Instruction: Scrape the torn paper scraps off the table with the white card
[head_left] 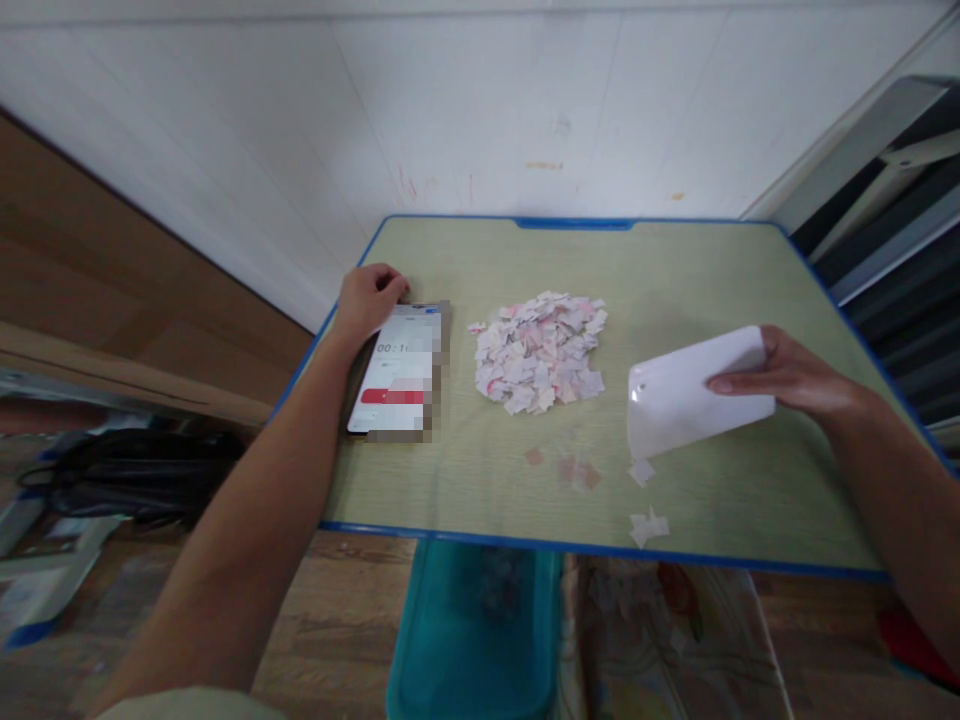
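My left hand (pixel 371 300) rests at the table's left side, its fingers curled in beside the top end of a smartphone (pixel 390 365). Nothing shows between those fingers. The phone lies face up with a timer and a red bar on its screen, partly blurred out. At the right, my right hand (pixel 787 375) grips a smooth white sheet-like piece (pixel 690 395), thumb on its near face and other fingers hidden behind. A heap of torn paper scraps (pixel 540 350) lies mid-table, between the two hands. Loose scraps (pixel 649 527) lie below the white piece.
The table (pixel 450 250) has a blue rim and stands against a white wall (pixel 480 110). A teal plastic bin (pixel 480 640) with scraps inside stands below the front edge. A black bag (pixel 142 475) is at the left, a patterned cloth or bag (pixel 660 640) beneath the table.
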